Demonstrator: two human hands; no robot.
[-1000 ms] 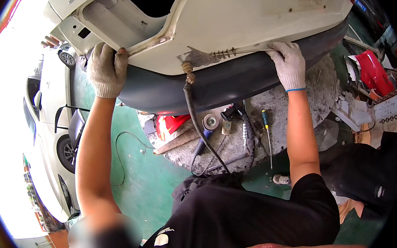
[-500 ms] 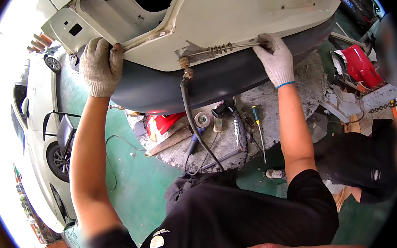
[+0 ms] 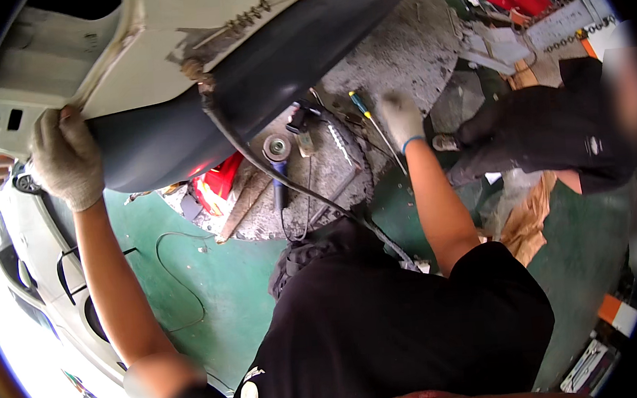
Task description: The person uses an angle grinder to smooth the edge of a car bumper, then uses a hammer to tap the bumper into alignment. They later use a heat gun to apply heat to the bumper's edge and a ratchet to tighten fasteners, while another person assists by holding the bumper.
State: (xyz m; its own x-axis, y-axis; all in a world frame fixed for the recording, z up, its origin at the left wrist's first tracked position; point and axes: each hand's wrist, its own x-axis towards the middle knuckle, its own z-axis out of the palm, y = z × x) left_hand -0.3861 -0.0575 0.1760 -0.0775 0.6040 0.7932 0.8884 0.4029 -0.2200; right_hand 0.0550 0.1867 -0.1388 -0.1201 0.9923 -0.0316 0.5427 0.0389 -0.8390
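My left hand (image 3: 67, 157), in a knitted work glove, is closed on the edge of the pale car body panel (image 3: 157, 51), beside its dark grey lower trim (image 3: 264, 83). A thin metal rod with a coil spring (image 3: 246, 16) lies against the panel, above a brass-coloured fitting (image 3: 196, 72) and a thick black cable (image 3: 243, 146) that hangs down past me. My right hand (image 3: 403, 117), also gloved, is away from the panel, over the round grey work surface. Next to it lies a screwdriver (image 3: 360, 104) with a green and yellow handle. Motion blurs the fingers of this hand.
On the round surface (image 3: 410, 34) lie a blue-handled grinder (image 3: 278, 165), a black tool (image 3: 299, 118) and a red part (image 3: 220, 178). Another person in dark clothes (image 3: 552, 121) is at the right. Scrap parts and a chain (image 3: 575, 35) lie beyond; a pale car (image 3: 46, 258) stands left.
My right hand has let go of the rod's end and dropped to beside the screwdriver. My left hand stays on the panel edge. The whole view has turned and shifted toward the right.
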